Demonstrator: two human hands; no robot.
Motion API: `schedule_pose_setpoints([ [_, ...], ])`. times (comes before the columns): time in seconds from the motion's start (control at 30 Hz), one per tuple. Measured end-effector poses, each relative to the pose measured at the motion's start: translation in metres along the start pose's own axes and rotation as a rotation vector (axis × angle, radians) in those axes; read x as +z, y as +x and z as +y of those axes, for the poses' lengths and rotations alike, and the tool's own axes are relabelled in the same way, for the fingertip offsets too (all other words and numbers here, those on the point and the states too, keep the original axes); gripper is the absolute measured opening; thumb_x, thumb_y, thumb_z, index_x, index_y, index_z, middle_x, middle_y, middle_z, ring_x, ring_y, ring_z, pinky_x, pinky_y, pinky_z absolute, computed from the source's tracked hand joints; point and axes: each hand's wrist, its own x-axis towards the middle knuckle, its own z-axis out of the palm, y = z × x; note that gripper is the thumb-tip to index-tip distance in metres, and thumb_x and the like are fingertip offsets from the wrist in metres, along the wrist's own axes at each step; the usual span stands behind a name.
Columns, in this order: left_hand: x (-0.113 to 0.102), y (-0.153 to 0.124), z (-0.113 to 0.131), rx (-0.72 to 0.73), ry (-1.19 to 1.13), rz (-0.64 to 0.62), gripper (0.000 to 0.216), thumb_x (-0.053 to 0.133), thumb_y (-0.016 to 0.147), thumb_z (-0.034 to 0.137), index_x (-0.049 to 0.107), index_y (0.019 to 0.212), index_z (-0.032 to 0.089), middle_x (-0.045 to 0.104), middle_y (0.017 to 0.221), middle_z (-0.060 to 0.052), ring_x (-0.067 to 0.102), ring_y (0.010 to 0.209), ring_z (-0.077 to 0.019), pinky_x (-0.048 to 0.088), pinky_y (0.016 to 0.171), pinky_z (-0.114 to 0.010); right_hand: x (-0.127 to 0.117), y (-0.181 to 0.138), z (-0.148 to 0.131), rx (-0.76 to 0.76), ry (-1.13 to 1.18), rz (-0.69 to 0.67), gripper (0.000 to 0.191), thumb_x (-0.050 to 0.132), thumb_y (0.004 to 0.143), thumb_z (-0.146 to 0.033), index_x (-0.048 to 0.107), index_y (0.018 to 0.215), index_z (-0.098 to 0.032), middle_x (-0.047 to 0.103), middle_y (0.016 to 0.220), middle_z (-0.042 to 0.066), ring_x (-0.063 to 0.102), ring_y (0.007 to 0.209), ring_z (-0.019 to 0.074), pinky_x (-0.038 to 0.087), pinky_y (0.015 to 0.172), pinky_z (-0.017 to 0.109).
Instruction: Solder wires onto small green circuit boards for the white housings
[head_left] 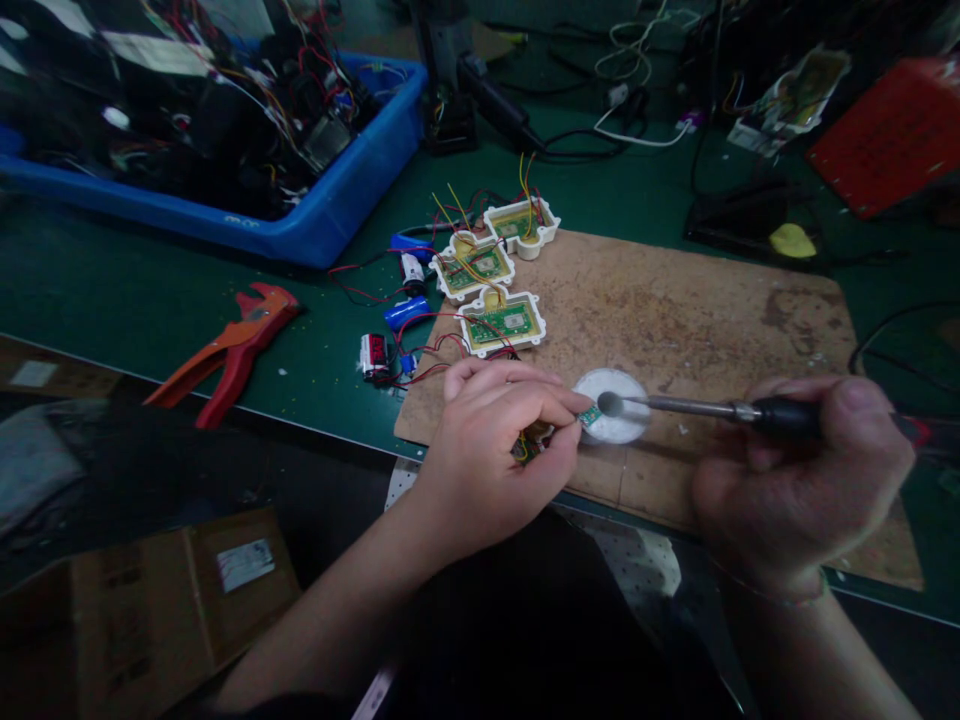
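Observation:
My left hand [499, 450] pinches a small green circuit board [591, 415] between thumb and fingertips, over a round white disc [626, 425] on the brown board. Part of what lies under the palm is hidden. In my right hand [810, 490] is a soldering iron [780, 416], gripped by its black handle. Its metal shaft points left, and the tip end, a blurred grey round spot, is at the circuit board; whether they touch I cannot tell. Beyond my left hand sit white housings [501, 325] with green boards inside and yellow and red wires.
Blue cylindrical batteries [406, 313] with wires lie left of the housings. Orange-handled cutters [232, 350] rest on the green table. A blue bin [322, 235] full of wired parts stands at the back left, a red box [889, 135] at the back right. The brown board [720, 300] lies beneath my hands.

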Motion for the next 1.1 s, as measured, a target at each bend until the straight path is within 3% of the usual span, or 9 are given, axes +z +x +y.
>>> schedule_pose_setpoints([
  [0.13, 0.0002, 0.0003, -0.0006, 0.001, 0.000, -0.002, 0.014, 0.069, 0.086, 0.013, 0.065, 0.079, 0.024, 0.081, 0.099, 0.006, 0.071, 0.103, -0.0198, 0.042, 0.101, -0.046, -0.0007, -0.0032, 0.0028, -0.121, -0.018, -0.056, 0.026, 0.063, 0.080, -0.033, 0.053, 0.061, -0.018, 0.045, 0.050, -0.005, 0.039, 0.041, 0.0064, 0.026, 0.040, 0.022],
  [0.5, -0.0017, 0.0005, -0.0004, -0.003, 0.005, -0.010, 0.014, 0.068, 0.086, 0.013, 0.066, 0.077, 0.025, 0.081, 0.099, 0.006, 0.072, 0.103, -0.0202, 0.042, 0.103, -0.047, -0.0017, -0.0087, -0.0022, -0.095, -0.097, -0.145, 0.015, 0.064, 0.073, -0.024, 0.057, 0.061, -0.018, 0.057, 0.055, -0.003, 0.049, 0.047, 0.0102, 0.036, 0.045, 0.025],
  [0.77, -0.0016, 0.0001, 0.0004, 0.005, 0.004, -0.005, 0.014, 0.069, 0.086, 0.014, 0.065, 0.077, 0.025, 0.081, 0.098, 0.006, 0.071, 0.102, -0.0199, 0.043, 0.101, -0.046, 0.0031, -0.0070, 0.0066, -0.205, -0.081, -0.099, 0.017, 0.063, 0.072, -0.023, 0.055, 0.057, -0.019, 0.053, 0.050, -0.004, 0.043, 0.044, 0.0089, 0.029, 0.043, 0.025],
  [0.97, -0.0015, 0.0006, -0.0008, 0.003, 0.010, -0.012, 0.014, 0.069, 0.085, 0.014, 0.065, 0.077, 0.025, 0.081, 0.099, 0.007, 0.071, 0.103, -0.0200, 0.042, 0.101, -0.046, 0.0011, -0.0087, -0.0003, -0.102, -0.096, -0.171, 0.016, 0.066, 0.074, -0.021, 0.058, 0.059, -0.018, 0.057, 0.054, -0.004, 0.049, 0.048, 0.0097, 0.034, 0.046, 0.025],
  [1.1, -0.0012, 0.0015, -0.0001, -0.001, 0.016, -0.012, 0.014, 0.068, 0.086, 0.015, 0.065, 0.078, 0.025, 0.081, 0.099, 0.006, 0.071, 0.103, -0.0203, 0.043, 0.101, -0.046, 0.0031, -0.0085, 0.0033, -0.168, -0.108, -0.115, 0.020, 0.065, 0.072, -0.024, 0.054, 0.056, -0.020, 0.053, 0.050, -0.005, 0.042, 0.043, 0.0094, 0.028, 0.043, 0.026],
])
